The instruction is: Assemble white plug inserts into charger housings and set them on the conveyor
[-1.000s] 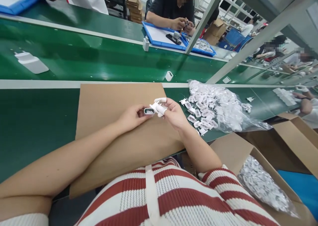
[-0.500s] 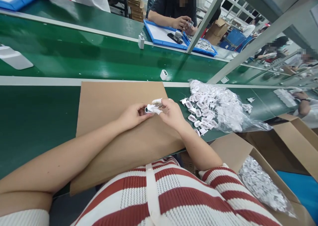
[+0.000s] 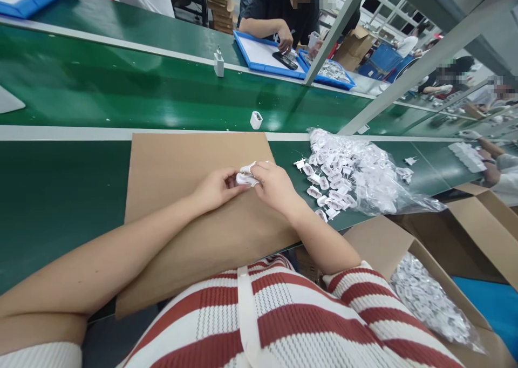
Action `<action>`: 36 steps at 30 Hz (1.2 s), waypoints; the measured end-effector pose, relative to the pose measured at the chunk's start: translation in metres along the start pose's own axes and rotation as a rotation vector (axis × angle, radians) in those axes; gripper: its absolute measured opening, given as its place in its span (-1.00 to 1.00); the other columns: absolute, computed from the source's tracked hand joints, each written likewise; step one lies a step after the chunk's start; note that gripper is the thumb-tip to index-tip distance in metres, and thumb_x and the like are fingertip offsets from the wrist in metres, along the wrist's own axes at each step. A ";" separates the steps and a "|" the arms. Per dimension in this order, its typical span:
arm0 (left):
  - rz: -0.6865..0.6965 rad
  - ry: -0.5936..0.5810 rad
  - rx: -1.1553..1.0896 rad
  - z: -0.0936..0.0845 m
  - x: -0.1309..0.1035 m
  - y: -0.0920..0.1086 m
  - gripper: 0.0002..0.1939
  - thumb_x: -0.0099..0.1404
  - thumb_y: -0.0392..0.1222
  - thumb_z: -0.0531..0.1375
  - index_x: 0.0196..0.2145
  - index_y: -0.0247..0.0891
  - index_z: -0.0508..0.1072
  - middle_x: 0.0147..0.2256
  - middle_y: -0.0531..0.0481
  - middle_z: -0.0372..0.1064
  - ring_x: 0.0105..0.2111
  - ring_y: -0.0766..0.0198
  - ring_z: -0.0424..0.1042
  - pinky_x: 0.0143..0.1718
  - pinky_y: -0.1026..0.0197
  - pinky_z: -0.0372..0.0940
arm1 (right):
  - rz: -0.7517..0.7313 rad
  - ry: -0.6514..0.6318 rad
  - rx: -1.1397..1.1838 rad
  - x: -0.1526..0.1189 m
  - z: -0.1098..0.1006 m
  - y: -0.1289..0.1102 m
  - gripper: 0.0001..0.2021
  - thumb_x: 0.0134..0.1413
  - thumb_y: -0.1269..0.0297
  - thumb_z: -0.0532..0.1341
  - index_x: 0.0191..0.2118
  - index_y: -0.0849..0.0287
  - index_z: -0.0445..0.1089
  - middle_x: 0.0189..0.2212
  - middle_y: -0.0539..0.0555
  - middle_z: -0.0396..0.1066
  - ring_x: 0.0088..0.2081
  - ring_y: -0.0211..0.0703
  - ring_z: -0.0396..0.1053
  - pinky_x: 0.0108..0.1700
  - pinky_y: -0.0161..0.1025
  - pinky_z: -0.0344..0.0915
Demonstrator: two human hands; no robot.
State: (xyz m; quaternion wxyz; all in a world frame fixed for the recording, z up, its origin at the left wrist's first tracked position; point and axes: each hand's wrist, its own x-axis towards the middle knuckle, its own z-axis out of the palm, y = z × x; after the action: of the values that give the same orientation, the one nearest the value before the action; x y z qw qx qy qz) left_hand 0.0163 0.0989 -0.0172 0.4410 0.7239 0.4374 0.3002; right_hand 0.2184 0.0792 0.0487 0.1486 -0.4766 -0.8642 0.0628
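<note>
Near green surface: glossy, bordered on its far side by a pale edging; beyond it runs a wide green strip. At far left, a blue-rimmed tray with a white base sits across the strip, and a white plastic piece is cut off by the view's edge. A flat brown cardboard sheet lies on the near surface. An upright white plug adapter stands at the strip's far edge; a small white block rests on the strip. Opposite, a co-worker in a dark top has one hand by a black object. To the right, loose white plug parts lie beside a clear plastic bag of similar parts; below, an open brown cardboard box contains another filled clear bag. Left hand: above the sheet, thumb and fingers closed on a small white plastic housing, located between both hands. Right hand: knuckles up, fingers bent and closed over the housing's right side; white coverings are partly visible at its fingertips.
</note>
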 end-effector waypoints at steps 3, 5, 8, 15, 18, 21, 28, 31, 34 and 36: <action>0.066 0.007 0.083 -0.001 -0.001 0.002 -0.57 0.36 0.22 0.26 -0.17 -0.25 0.53 -0.40 0.01 0.39 -0.42 0.24 0.33 -0.37 0.21 0.18 | 0.014 0.012 -0.024 0.000 0.004 -0.003 -0.57 0.12 0.64 0.10 0.03 0.17 0.48 -0.12 0.15 0.52 -0.14 0.01 0.38 -0.11 -0.18 0.25; 0.121 0.014 0.235 -0.003 -0.002 0.007 -0.58 0.41 0.19 0.20 -0.27 -0.26 0.50 -0.36 -0.03 0.42 -0.38 0.21 0.36 -0.34 0.19 0.16 | 0.031 0.021 -0.038 -0.001 0.006 -0.006 -0.59 0.15 0.63 0.10 0.03 0.18 0.48 -0.13 0.15 0.52 -0.14 0.01 0.38 -0.13 -0.18 0.23; 0.145 0.024 0.498 -0.006 -0.004 0.017 -0.57 0.45 0.17 0.11 -0.31 -0.25 0.47 -0.30 -0.10 0.45 -0.31 0.12 0.40 -0.36 0.16 0.08 | 0.092 0.033 -0.053 -0.002 0.009 -0.012 -0.64 0.13 0.61 0.12 -0.02 0.18 0.47 -0.14 0.15 0.52 -0.15 0.02 0.39 -0.19 -0.18 0.21; 0.124 0.026 0.577 -0.008 -0.003 0.020 -0.57 0.44 0.18 0.13 -0.32 -0.25 0.46 -0.27 -0.11 0.46 -0.27 0.09 0.41 -0.37 0.17 0.07 | 0.152 0.031 0.032 0.002 0.008 -0.007 -0.64 0.10 0.55 0.17 -0.02 0.10 0.49 -0.13 0.09 0.55 -0.11 0.04 0.44 -0.23 -0.18 0.26; 0.101 0.003 0.327 -0.009 -0.003 0.014 -0.52 0.40 0.26 0.17 -0.22 -0.26 0.54 -0.31 -0.06 0.46 -0.32 0.16 0.39 -0.33 0.21 0.17 | 0.118 0.070 0.156 -0.001 0.014 0.002 -0.60 0.08 0.56 0.19 0.01 0.08 0.49 -0.07 0.08 0.55 -0.03 0.04 0.45 -0.07 -0.14 0.35; 0.060 -0.029 0.108 -0.011 -0.006 0.017 -0.49 0.37 0.26 0.22 -0.06 -0.27 0.58 -0.32 -0.03 0.47 -0.37 0.22 0.36 -0.33 0.23 0.23 | 0.048 0.212 0.342 -0.012 0.023 0.003 -0.56 0.16 0.47 0.23 0.17 0.12 0.41 0.04 0.14 0.52 0.06 0.05 0.44 0.12 -0.03 0.37; 0.407 0.162 0.213 -0.020 -0.024 0.063 -0.72 0.43 -0.01 0.32 0.01 -0.17 0.60 -0.29 0.00 0.51 -0.32 0.26 0.37 -0.26 0.23 0.26 | 0.012 0.526 0.561 -0.052 0.013 -0.014 -0.34 0.34 0.33 0.22 0.47 -0.04 0.03 0.26 0.15 0.40 0.29 -0.01 0.35 0.34 0.07 0.31; 0.539 0.213 0.241 -0.023 -0.033 0.081 -0.76 0.43 -0.15 0.33 0.03 -0.15 0.58 -0.16 0.00 0.57 -0.25 0.26 0.42 -0.13 0.22 0.29 | -0.032 0.606 0.562 -0.059 -0.001 -0.020 -0.30 0.34 0.31 0.27 0.47 -0.02 0.00 0.22 0.17 0.45 0.25 0.00 0.42 0.33 0.08 0.35; 0.604 0.244 0.231 -0.023 -0.041 0.095 -0.75 0.42 -0.19 0.34 0.04 -0.15 0.57 -0.08 -0.02 0.57 -0.16 0.22 0.47 -0.03 0.17 0.30 | -0.145 0.676 0.482 -0.060 -0.009 -0.023 -0.36 0.29 0.33 0.33 0.39 -0.04 0.14 0.16 0.16 0.50 0.24 0.02 0.44 0.28 0.08 0.41; 0.603 0.253 0.186 -0.023 -0.048 0.103 -0.74 0.41 -0.18 0.35 0.04 -0.15 0.57 -0.09 -0.04 0.57 -0.14 0.18 0.48 -0.02 0.15 0.32 | -0.239 0.724 0.434 -0.060 -0.011 -0.023 -0.36 0.25 0.38 0.35 0.36 -0.08 0.18 0.16 0.13 0.50 0.24 0.02 0.44 0.26 0.07 0.45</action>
State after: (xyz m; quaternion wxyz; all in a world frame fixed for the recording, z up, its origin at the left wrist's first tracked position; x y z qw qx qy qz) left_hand 0.0145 0.0413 0.0832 0.2066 0.8148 0.2802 0.4636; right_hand 0.2335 0.0158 0.0531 0.5449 -0.3224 -0.7721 0.0541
